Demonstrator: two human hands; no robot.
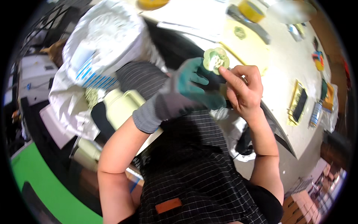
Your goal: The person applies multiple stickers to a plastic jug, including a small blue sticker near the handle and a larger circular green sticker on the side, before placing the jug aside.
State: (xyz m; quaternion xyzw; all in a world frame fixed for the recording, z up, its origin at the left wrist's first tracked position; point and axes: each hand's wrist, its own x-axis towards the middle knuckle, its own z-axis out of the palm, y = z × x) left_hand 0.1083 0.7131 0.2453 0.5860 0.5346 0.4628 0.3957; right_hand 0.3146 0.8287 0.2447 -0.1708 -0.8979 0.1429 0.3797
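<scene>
A grey knitted work glove with green coating covers my left hand, its fingers bent. Its upper fingertips meet the edge of a small green flower-shaped piece with pale marks in its middle. Bare and partly curled, my right hand lays its index fingertip on the lower edge of that piece; its thumb is mostly hidden. Between the two hands is a dark area where I cannot make out any object. A similar flower mark shows on a yellow sheet on the table beyond.
The white table holds yellow tape rolls, papers, a yellow-and-black packet and a spray can. A white plastic bag stands left. Pale green handled containers lie near my left forearm.
</scene>
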